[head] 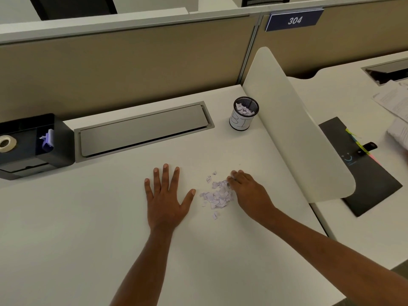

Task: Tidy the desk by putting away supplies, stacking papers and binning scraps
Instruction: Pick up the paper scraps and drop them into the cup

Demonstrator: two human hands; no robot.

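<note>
A small heap of torn pale-lilac paper scraps (217, 194) lies on the white desk (88, 228). My left hand (166, 198) rests flat on the desk just left of the heap, fingers spread. My right hand (248, 192) sits at the heap's right edge with its fingers curled down onto the scraps; whether it holds any is hidden. A black mesh cup (244, 113) with a white paper label stands at the back right and holds more scraps.
A black desk organiser (33, 144) at the left holds a tape roll (6, 142) and a lilac item. A grey cable-tray lid (143, 129) runs along the back. A white divider (293, 129) bounds the right side; beyond it lie a black folder (364, 173) and papers (395, 107).
</note>
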